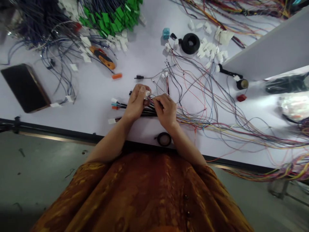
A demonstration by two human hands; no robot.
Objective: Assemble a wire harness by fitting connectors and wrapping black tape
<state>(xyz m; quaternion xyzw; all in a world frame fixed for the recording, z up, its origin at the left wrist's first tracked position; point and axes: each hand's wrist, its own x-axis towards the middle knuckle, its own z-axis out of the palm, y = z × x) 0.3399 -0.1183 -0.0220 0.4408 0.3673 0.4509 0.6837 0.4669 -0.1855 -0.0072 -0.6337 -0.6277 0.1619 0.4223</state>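
Observation:
My left hand (136, 102) pinches a small white plastic wire connector (146, 94) between thumb and fingers. My right hand (165, 109) sits close beside it, its fingertips pinching a thin wire at the connector. Under both hands runs a bundle of black wires (147, 111), with white and orange connectors at its left end. Coloured loose wires (205, 124) fan out to the right of my right hand. My fingers hide the connector's far side, and I cannot see the exact wire entry.
The white table (96, 90) holds tangled wire harnesses, green connectors (108, 19), white connectors (210, 48), an orange-handled screwdriver (102, 57), a black tablet (25, 88), a black ring (190, 43) and a tape roll (164, 139). A grey panel (267, 48) overlaps the right side.

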